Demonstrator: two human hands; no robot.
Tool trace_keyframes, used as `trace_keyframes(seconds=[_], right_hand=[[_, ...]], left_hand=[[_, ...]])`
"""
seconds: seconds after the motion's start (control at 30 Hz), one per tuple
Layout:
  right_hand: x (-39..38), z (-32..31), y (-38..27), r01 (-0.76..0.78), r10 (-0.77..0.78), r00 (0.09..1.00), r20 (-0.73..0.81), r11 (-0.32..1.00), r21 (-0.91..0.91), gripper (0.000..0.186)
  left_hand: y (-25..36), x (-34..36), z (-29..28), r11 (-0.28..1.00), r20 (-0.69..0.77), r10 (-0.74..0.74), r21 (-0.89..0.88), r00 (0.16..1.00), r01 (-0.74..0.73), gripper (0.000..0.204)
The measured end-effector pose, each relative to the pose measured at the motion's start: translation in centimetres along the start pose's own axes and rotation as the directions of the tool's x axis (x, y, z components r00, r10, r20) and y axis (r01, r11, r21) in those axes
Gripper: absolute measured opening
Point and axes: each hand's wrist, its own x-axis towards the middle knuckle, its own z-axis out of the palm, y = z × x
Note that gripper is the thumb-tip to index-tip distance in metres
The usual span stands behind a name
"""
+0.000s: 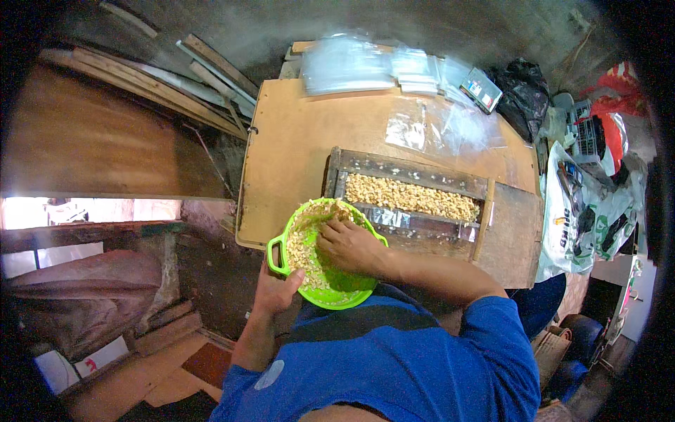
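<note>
A bright green bowl with loop handles (329,298) is tilted at the front edge of the table, close to my body. My left hand (275,287) grips its left side just below the handle, thumb over the rim. Pale, crumbly nut-like pieces (301,243) cling to the bowl's inner left wall and bottom. My right hand (344,245) reaches down inside with curled fingers. Its fingertips are hidden, so what they hold cannot be made out. Beyond the bowl, a long wooden frame (401,167) holds a layer of similar golden pieces (411,198).
Stacks of clear plastic bags (348,67) line the far edge of the tan table (281,162), with loose clear film (450,130) nearer. A small box (481,90) and a black bag (524,95) stand at the far right. White plastic bags (569,218) hang beside the table's right end.
</note>
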Motion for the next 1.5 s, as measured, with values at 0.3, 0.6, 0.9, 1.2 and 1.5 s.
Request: trace_keyframes(seconds=[0.3,0.6,0.9,1.2,1.5], right_hand=[[-7.3,-0.5,-1.4,-0.359,0.021,0.816,0.578,0.801,0.478,0.040],[-11.2,-3.0,-2.6,-0.527,0.017,0.823,0.567,-0.350,0.775,0.051],[-14.4,-4.4,6.6,-0.118,0.500,0.748,0.436,-0.547,0.829,0.030],[-22.0,-1.6,18.1,-0.230,0.934,0.352,0.060,0.024,0.973,0.021],[-26.4,-2.1,18.3,-0.580,0.931,0.347,-0.114,0.309,0.754,0.029]], left_hand=[[-0.5,-1.9,5.6,1.000,0.017,0.026,-0.002,1.000,-0.026,0.061],[-1.8,-3.0,9.9,0.999,-0.003,0.005,-0.036,1.000,-0.005,0.057],[-5.9,-2.7,10.5,0.997,-0.002,0.007,-0.071,1.000,-0.007,0.068],[-6.2,-3.3,11.1,0.993,-0.033,-0.007,-0.117,0.999,0.003,0.072],[-4.8,-3.9,12.3,0.996,-0.059,0.037,-0.080,0.998,-0.042,0.069]])
